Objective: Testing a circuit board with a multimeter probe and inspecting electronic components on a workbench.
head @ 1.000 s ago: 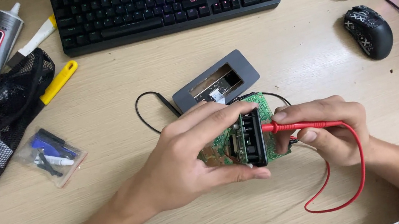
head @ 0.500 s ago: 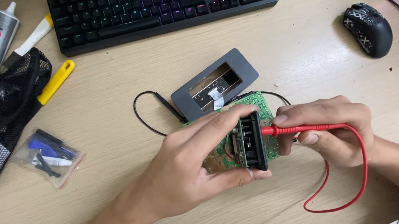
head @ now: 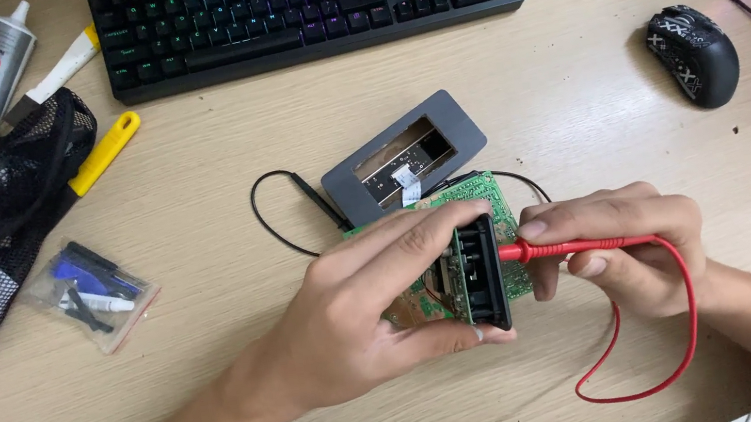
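Head view: the left hand (head: 367, 325) is clamped round a green printed circuit board (head: 482, 201) with a black ribbed block (head: 480, 275) on it, fingers curled tight at mid-desk. The right hand (head: 631, 249) pinches a red test probe (head: 562, 247), tip touching the block. A grey rectangular casing (head: 402, 153) lies just behind.

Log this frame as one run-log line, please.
left hand: grips black component on green circuit board | right hand: holds red probe against it
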